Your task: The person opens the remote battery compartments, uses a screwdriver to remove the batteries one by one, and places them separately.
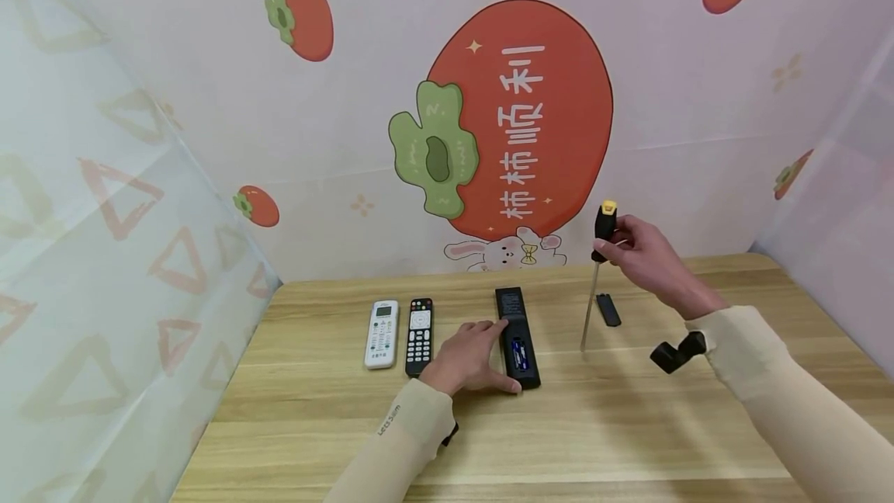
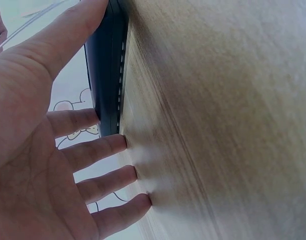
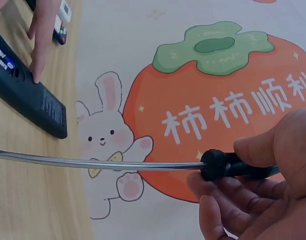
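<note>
A black remote control (image 1: 518, 338) lies face down on the table, its battery compartment uncovered and blue batteries (image 1: 520, 355) showing inside. Beside it, my left hand (image 1: 469, 359) rests with fingers spread; in the left wrist view the thumb (image 2: 68, 37) and a finger touch the remote's edge, and other fingertips meet the tabletop. My right hand (image 1: 648, 256) holds a long screwdriver (image 1: 604, 233) by its black and yellow handle, between thumb and fingers. Its metal shaft (image 3: 103, 163) points down, the tip close to the table; contact cannot be told. A black battery cover (image 1: 608, 310) lies behind the shaft.
Left of my left hand lie a white remote (image 1: 381, 334) and a black remote with pale buttons (image 1: 419, 336), side by side. The wooden table (image 1: 293, 425) ends at a printed backdrop (image 1: 349, 115) with persimmon and rabbit drawings. Patterned sheets hang at both sides.
</note>
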A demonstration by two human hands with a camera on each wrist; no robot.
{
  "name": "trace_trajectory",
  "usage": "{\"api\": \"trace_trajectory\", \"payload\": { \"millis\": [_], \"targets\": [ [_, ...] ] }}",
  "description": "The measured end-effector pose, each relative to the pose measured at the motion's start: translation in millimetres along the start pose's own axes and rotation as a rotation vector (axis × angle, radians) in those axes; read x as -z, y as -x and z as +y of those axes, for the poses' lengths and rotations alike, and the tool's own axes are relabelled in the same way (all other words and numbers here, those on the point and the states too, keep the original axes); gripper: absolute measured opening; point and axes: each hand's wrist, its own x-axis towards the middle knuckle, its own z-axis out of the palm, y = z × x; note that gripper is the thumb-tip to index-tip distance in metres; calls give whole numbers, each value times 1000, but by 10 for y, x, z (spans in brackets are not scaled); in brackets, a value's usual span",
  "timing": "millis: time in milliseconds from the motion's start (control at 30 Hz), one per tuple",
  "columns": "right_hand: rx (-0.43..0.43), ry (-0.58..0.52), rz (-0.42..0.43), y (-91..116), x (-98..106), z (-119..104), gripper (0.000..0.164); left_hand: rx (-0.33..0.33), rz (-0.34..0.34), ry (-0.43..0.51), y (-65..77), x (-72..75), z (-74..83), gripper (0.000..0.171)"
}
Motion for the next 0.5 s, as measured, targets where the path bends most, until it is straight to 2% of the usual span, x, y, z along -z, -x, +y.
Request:
{"api": "trace_trajectory", "payload": {
  "millis": [500],
  "targets": [
    [24,-82,-40,-6,-193,-128,39,-5,-6,9,-16,-12,-12,106]
  ]
}}
